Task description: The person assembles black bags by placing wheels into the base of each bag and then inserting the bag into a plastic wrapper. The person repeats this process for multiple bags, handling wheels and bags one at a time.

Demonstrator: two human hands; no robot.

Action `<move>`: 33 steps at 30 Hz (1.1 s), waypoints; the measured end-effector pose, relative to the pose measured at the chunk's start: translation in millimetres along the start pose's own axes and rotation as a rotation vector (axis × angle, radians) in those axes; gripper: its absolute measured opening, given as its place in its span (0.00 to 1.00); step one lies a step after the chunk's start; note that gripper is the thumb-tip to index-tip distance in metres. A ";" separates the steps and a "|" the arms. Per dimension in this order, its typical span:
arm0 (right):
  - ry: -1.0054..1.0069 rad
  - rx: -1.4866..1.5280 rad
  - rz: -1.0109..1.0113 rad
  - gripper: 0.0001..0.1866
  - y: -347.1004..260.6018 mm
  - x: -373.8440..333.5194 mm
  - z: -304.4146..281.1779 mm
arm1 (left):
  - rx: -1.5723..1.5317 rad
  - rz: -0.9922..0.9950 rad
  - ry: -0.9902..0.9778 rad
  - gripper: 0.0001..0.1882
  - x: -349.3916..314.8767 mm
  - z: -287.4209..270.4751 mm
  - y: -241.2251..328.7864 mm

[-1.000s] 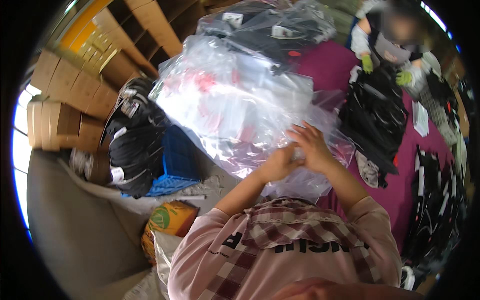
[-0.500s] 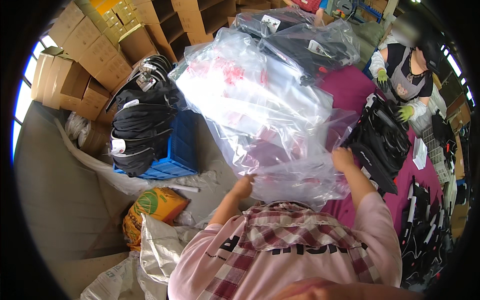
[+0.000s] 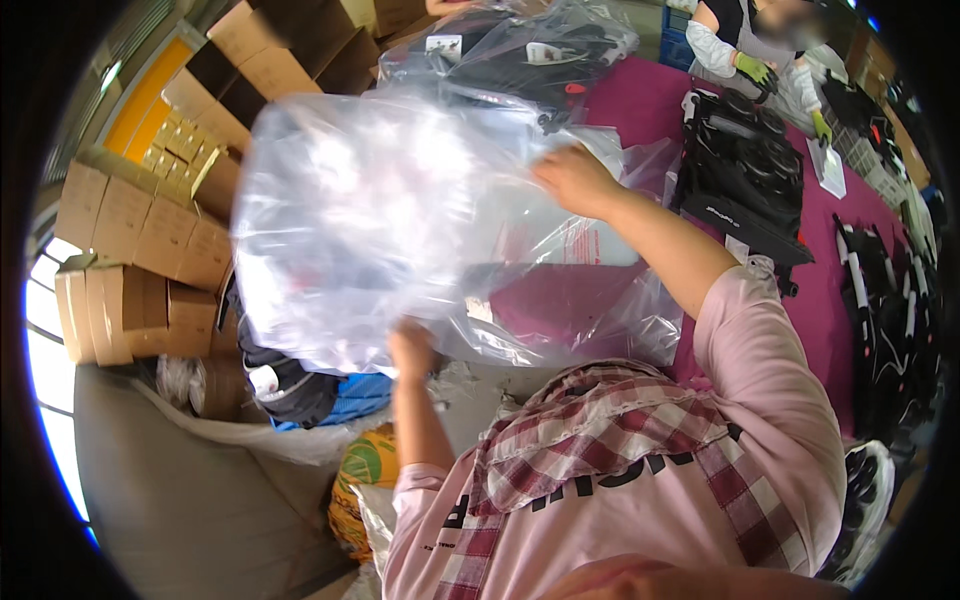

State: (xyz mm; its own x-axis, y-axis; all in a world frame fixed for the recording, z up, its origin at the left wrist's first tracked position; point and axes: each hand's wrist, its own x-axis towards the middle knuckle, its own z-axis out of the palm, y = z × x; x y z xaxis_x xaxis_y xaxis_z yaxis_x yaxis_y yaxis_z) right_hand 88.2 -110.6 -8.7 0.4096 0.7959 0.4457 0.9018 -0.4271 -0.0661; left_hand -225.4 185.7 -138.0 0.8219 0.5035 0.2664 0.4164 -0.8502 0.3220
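Note:
A large clear plastic bag (image 3: pixel 350 190), puffed up and partly blurred, spreads above the left part of the purple-covered table (image 3: pixel 650 100). My left hand (image 3: pixel 411 348) is closed on its near edge, slightly smeared by motion. Farther off and to the right, my right hand (image 3: pixel 575 180) pinches the bag's upper side. Under it lie more flat clear bags (image 3: pixel 590 243) with red print. Right of my right forearm sits a folded black frame with wheels (image 3: pixel 745 170), apart from both hands.
Black bags (image 3: pixel 290 385) in a blue crate (image 3: pixel 358 397) stand at the left, partly covered by the plastic. Cardboard boxes (image 3: pixel 130 215) are stacked behind. Plastic-wrapped black goods (image 3: pixel 490 60) lie at the table's far end. A co-worker's gloved hand (image 3: pixel 755 70) is at the far right.
Both hands have moved left with the plastic bag, my right hand also farther away. The bag has swung left and puffed up, now overlapping the crate. The head view has shifted too.

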 end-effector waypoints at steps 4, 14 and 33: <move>-0.159 0.069 0.668 0.12 103.0 -94.2 22.1 | -0.479 0.033 -0.024 0.18 -4.7 19.5 61.5; -0.047 0.799 0.068 0.07 -19.4 -79.9 -25.5 | -0.817 0.488 -0.118 0.26 49.7 -24.9 255.5; -0.777 0.652 0.145 0.26 -23.1 -220.9 43.3 | -1.140 0.083 -0.155 0.31 59.8 -17.9 319.6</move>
State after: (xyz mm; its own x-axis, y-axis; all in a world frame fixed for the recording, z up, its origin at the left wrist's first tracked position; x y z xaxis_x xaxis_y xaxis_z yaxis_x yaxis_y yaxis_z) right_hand -17.2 -258.0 -144.3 0.2873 0.9123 -0.2918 0.6411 -0.4094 -0.6491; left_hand -50.1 -53.2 -2.9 0.9022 0.3609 0.2361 -0.1693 -0.2070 0.9636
